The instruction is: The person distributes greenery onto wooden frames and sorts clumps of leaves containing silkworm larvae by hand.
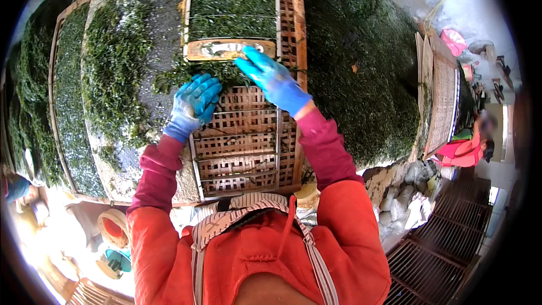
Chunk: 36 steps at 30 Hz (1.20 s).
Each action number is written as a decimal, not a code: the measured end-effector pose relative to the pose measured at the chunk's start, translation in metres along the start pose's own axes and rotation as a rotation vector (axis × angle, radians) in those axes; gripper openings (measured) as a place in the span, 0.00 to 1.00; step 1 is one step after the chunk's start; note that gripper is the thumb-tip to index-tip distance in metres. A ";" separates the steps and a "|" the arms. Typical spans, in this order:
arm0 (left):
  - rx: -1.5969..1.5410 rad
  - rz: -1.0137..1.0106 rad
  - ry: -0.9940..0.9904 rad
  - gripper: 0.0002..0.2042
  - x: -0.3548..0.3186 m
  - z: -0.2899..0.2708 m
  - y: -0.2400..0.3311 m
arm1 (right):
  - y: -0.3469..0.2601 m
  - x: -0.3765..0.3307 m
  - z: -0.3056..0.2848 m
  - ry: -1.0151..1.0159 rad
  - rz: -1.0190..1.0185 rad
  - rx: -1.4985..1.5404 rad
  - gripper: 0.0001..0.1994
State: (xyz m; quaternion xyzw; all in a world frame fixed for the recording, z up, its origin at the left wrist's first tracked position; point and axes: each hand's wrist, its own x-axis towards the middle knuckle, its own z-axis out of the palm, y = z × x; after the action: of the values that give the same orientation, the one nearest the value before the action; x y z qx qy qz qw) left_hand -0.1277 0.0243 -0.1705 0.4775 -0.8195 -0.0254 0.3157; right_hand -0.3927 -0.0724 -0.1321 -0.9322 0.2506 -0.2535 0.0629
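Observation:
A slatted lattice tray (234, 161) lies in front of me under a thin frame with cross rods. Shredded green leaf material (232, 0) covers its far part, while bare lattice shows in the near part. A wooden block (197, 49) with a whitish patch on top lies across the frame at the edge of the green layer. My right hand (274, 82), blue-gloved, has its fingers stretched out, the tips at the block's right end. My left hand (197, 101), also blue-gloved, lies with fingers extended at the loose green shreds (186, 73) on the near side of the block.
Heaps of green shreds (361, 73) flank the tray, with another pile (116, 62) on a grey surface at left. More lattice trays (443, 99) stand at right. Near a person in pink (466, 152) are sacks (398, 200) and dark slatted racks (437, 240). Tubs (114, 229) stand at lower left.

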 end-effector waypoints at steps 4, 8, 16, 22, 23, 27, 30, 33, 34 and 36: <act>0.131 -0.101 0.262 0.18 0.000 -0.012 0.007 | 0.001 -0.043 -0.019 0.318 0.506 0.378 0.31; 0.144 -0.403 0.206 0.24 0.045 0.018 0.039 | -0.003 -0.042 0.009 0.495 0.620 0.166 0.23; 0.259 -0.381 0.110 0.06 0.043 0.003 -0.013 | 0.017 -0.042 0.014 0.286 0.482 -0.088 0.12; 0.320 -0.249 0.091 0.20 0.026 -0.022 -0.003 | -0.012 -0.027 -0.008 0.193 0.156 -0.217 0.16; 0.374 -0.159 -0.055 0.21 0.028 -0.017 0.005 | -0.018 -0.024 -0.002 0.124 0.082 -0.214 0.16; 0.458 -0.221 -0.360 0.22 0.000 -0.024 -0.006 | 0.001 -0.044 -0.005 -0.198 0.236 -0.238 0.16; 0.431 -0.155 -0.289 0.23 -0.002 -0.026 -0.007 | -0.012 -0.035 0.009 -0.006 0.091 -0.133 0.17; 0.287 -0.248 -0.498 0.25 0.006 -0.044 -0.012 | -0.016 -0.038 0.015 -0.088 0.141 -0.093 0.19; 0.188 -0.317 -0.390 0.28 0.010 -0.059 -0.023 | -0.010 -0.035 0.011 -0.068 0.118 -0.049 0.21; 0.151 -0.423 -0.149 0.36 0.001 -0.083 -0.041 | -0.011 -0.035 0.006 -0.001 0.109 0.040 0.22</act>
State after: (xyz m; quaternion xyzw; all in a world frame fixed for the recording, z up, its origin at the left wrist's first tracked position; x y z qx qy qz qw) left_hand -0.0521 0.0229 -0.1173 0.6578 -0.7218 -0.0646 0.2052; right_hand -0.4109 -0.0459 -0.1499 -0.9158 0.2960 -0.2540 0.0957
